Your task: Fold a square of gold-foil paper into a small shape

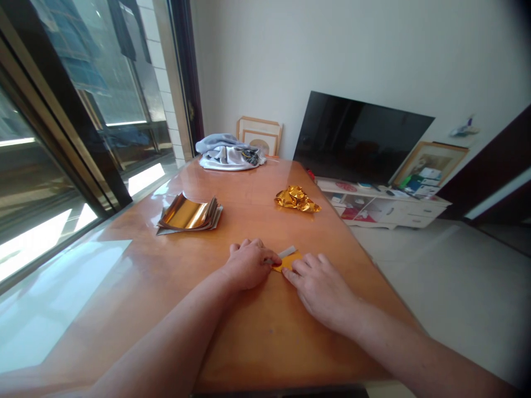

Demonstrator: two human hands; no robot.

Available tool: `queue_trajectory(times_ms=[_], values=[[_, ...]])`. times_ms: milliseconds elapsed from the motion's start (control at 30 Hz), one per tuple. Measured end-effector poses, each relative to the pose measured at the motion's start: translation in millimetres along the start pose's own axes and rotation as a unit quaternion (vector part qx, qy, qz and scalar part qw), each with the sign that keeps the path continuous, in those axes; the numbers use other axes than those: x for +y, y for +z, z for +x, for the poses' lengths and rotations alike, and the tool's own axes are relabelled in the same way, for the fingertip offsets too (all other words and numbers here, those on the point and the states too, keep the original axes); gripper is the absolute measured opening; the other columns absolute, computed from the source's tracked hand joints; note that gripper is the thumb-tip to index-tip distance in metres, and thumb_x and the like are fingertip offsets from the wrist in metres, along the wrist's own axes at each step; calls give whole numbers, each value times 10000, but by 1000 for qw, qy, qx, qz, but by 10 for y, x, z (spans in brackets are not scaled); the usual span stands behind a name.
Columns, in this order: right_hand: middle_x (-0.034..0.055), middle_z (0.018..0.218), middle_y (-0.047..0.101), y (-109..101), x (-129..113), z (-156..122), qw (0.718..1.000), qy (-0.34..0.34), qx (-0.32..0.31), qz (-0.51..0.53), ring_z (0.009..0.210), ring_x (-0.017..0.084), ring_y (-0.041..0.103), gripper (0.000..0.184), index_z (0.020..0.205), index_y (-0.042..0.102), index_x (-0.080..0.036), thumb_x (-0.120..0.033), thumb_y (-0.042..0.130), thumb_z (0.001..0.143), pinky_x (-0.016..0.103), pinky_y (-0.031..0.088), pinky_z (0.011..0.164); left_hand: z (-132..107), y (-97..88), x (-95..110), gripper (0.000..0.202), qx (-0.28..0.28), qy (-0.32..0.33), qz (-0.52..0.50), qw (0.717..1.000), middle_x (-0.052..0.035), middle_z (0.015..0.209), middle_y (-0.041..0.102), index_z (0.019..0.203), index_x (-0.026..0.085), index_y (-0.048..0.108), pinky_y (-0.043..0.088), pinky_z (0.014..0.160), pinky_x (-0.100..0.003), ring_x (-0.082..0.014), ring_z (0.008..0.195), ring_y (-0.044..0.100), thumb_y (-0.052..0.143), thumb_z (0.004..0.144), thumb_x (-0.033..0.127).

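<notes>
A small piece of gold foil paper (pixel 286 262) lies on the wooden table in front of me, with a pale grey strip along its far edge that looks folded. My left hand (pixel 252 265) grips its left end, thumb and fingers closing on the edge. On the right end, my right hand (pixel 317 284) presses with bent fingers, the thumb at the near edge. Both hands cover parts of the sheet. Further left sits a stack of gold foil sheets (pixel 186 214), the top one curling up. Crumpled or folded gold foil pieces (pixel 296 199) rest beyond my right hand.
The glossy wooden table (pixel 249 213) stretches away from me, its right edge close to my right forearm. A bundle of grey-blue cloth (pixel 230 153) lies at the far end. Glass doors stand left; a television (pixel 360 138) and low white cabinet (pixel 385 207) stand right.
</notes>
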State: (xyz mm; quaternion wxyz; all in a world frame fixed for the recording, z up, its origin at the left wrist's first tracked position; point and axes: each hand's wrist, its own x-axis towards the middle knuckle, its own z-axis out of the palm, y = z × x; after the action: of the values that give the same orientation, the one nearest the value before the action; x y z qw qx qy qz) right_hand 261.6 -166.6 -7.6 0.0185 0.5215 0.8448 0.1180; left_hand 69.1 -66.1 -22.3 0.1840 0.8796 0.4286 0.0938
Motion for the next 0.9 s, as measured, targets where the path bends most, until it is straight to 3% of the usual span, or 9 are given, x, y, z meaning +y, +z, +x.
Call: queue_trajectory(times_ms=[233,500,700,900], values=[[94,1100,684,-8,50,-138,1000,18,-17,5,990,270,521,348,1283,638,-262,-192,537,957,403,338,835,-10,-34,12,319,-14,5,-2,1000,-46,1144,651,1082,435,736,352,940,-487,-313,1105,542,493,892,356],[91,1079,683,28,21,-146,999,24,-12,28,999,252,526,322,1250,651,-233,-172,529,958,382,350,860,4,18,9,313,13,-7,-1,1000,-38,1082,666,1039,442,751,359,923,-468,-298,1084,549,513,871,327],[99,1082,677,62,14,-160,999,38,-1,38,1004,246,533,330,1255,647,-231,-165,505,965,372,363,888,36,59,56,258,32,-39,1,999,-52,1049,663,998,426,758,357,905,-483,-310,1052,548,578,842,528],[95,1083,676,75,20,-164,999,38,-2,39,998,245,531,327,1247,653,-240,-172,510,961,373,367,905,55,44,36,266,17,-34,-1,999,-50,1048,661,1011,414,753,351,915,-471,-304,1060,549,602,829,536]])
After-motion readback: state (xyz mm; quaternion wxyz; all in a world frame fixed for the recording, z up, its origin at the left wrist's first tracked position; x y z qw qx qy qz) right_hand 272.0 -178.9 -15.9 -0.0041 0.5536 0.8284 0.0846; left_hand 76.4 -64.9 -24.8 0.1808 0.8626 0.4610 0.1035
